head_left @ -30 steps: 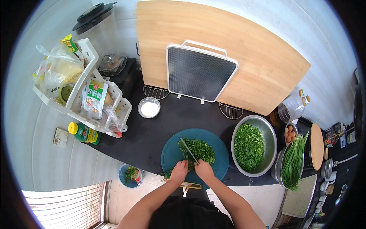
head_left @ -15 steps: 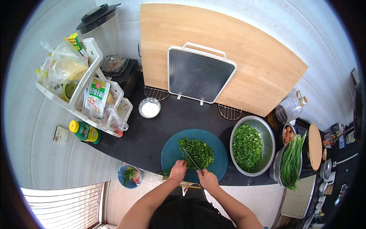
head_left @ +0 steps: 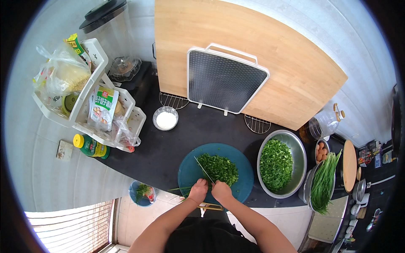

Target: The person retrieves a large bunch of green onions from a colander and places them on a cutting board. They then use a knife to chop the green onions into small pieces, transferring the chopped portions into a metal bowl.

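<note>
I have the cutting board under the fingers, chopped greens on it just beyond them; rightward, a basin of cut greens, then stalks; ahead-left, a bowl of powder.

Bright, fairly even light fills the scene; the slatted window beyond the near left edge of the surface is burnt nearly white. The knife shows as a thin pale gleam, and the steel bowl carries soft highlights. Fisheye bending curves the wall, all 4 picture corners are black, and small items past the surface's right edge look dim and soft.
</note>
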`<state>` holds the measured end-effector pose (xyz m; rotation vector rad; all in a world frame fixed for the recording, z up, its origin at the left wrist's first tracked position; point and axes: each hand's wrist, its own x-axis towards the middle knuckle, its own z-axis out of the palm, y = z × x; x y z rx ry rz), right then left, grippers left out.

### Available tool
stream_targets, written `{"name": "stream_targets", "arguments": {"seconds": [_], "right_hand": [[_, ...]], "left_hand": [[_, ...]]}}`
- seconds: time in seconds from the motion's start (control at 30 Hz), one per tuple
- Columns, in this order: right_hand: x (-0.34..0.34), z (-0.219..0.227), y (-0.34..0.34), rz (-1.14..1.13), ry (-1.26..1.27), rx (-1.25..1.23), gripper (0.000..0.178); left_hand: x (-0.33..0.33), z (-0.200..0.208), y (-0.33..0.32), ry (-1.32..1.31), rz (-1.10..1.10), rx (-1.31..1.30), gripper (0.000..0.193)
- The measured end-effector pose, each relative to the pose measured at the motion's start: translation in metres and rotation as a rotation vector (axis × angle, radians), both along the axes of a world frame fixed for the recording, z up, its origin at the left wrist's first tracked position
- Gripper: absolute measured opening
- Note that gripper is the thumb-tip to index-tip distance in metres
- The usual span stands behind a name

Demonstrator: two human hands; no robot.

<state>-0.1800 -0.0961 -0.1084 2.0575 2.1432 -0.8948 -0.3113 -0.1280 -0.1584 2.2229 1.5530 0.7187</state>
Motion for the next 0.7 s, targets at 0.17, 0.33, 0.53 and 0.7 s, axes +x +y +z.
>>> {"name": "stream_targets", "arguments": {"seconds": [0.17,0.33,0.53,0.7], "right_hand": [[0.006,0.008,-0.003,-0.103,0.133,0.102,0.034],[0.027,0.029,-0.012,-0.114,0.137,0.125,0.036],[0.031,0.04,-0.022,0.064,0.02,0.086,0.037],[0.023,0.023,-0.02,0.092,-0.027,0.003,0.03]], "left_hand": [[0.002,-0.001,-0.002,-0.08,0.089,0.05,0.028],[0.0,0.006,-0.002,-0.122,0.098,0.051,0.027],[0.0,0.001,-0.001,-0.1,0.092,0.011,0.025],[-0.002,0.001,0.0,-0.093,0.036,0.007,0.02]]}}
